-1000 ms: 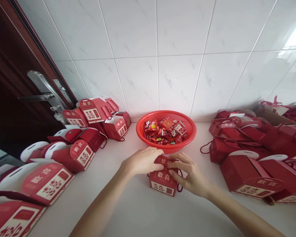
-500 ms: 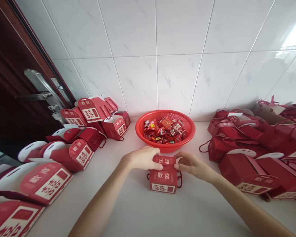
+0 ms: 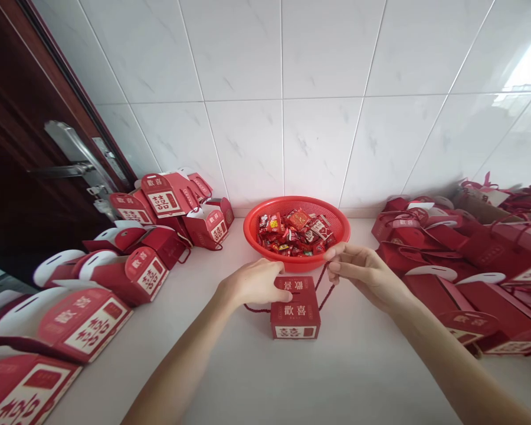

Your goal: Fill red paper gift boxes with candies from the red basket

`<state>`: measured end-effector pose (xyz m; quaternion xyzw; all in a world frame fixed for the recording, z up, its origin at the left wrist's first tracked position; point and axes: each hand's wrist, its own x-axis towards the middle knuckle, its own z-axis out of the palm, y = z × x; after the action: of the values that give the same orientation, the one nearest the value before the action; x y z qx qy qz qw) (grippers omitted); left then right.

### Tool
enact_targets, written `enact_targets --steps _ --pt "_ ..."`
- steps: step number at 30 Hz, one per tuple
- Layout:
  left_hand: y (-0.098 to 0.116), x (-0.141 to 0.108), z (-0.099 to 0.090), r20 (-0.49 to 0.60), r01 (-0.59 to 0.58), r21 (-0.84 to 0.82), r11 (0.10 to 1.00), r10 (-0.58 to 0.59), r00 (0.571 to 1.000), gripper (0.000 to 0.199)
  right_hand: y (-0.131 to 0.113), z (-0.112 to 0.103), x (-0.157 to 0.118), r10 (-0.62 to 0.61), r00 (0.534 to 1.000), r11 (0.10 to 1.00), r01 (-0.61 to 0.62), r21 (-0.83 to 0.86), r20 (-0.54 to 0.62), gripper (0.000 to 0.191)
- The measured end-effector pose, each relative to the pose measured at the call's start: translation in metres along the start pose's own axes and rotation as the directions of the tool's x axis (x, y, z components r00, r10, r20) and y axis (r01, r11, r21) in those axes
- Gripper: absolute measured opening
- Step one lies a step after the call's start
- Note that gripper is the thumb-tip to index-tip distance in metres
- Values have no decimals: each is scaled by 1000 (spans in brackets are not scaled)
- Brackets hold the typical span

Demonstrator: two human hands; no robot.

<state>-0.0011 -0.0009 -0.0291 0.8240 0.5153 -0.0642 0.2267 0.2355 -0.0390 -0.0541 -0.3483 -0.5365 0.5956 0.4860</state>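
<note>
A small red gift box (image 3: pixel 295 319) with pale Chinese characters stands closed on the white tabletop in front of me. My left hand (image 3: pixel 259 284) grips its top from the left, thumb across the slotted flap and fingers hidden behind it. Off the box's right side a dark red cord handle (image 3: pixel 324 287) is pulled up in a loop. My right hand (image 3: pixel 357 270) pinches that loop between thumb and fingers, close to the basket's rim. More cord lies on the table at the box's left side.
Behind the box a red plastic basket (image 3: pixel 252 233) holds many wrapped sweets (image 3: pixel 297 227). Several open red boxes (image 3: pixel 146 274) line the left side, beside a dark door (image 3: pixel 17 118). More red boxes (image 3: pixel 451 295) are heaped at the right. A tiled wall (image 3: pixel 318 141) closes off the back.
My right hand has moved from the box's right side up and to the right, drawing the cord out into a loop. My left hand stays on the box, which has turned slightly.
</note>
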Motion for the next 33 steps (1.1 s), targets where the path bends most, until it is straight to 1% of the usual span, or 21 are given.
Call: enact_targets --steps 2,6,8,10,12,15,18,20,23,29,31,33 --pt "3 -2 2 -39 13 14 1000 -13 999 42 -4 6 1 -1 998 1000 2 -7 66 27" --pt "7 -3 4 -110 8 -13 1000 -10 994 35 1 15 5 70 976 997 -59 -59 204 30" --pt "8 -6 3 -153 1 -53 999 -9 988 33 2 18 6 96 969 993 -77 -90 227 30" --pt "7 -10 -1 -191 -39 -145 989 11 982 33 1 19 5 100 968 991 -77 -107 232 30" --pt "5 -16 -6 -187 -90 -297 951 34 982 39 -1 20 4 91 968 991 -66 -115 232 29" --pt "2 -24 -16 -137 -140 -515 846 80 987 49 -5 21 2 89 970 991 -62 -121 226 30" --pt "1 -29 -22 -130 -201 -638 743 153 980 52 -5 23 2 87 971 990 -58 -131 222 32" --pt "3 -31 -24 -128 -214 -703 678 176 976 54 -5 25 1 68 975 989 -37 -146 212 32" --pt "7 -32 -22 -134 -209 -777 594 169 977 57 -6 26 0 15 981 988 15 -154 195 29" --pt "14 -35 -13 -212 -262 -845 466 157 965 57 -9 28 -4 -66 992 980 85 -180 107 26" --pt "17 -37 -10 -211 -274 -855 441 187 959 57 -11 29 -6 -85 994 971 100 -219 74 27" --pt "21 -40 -7 -192 -282 -855 435 240 952 58 -13 31 -8 -92 995 956 100 -277 44 27"
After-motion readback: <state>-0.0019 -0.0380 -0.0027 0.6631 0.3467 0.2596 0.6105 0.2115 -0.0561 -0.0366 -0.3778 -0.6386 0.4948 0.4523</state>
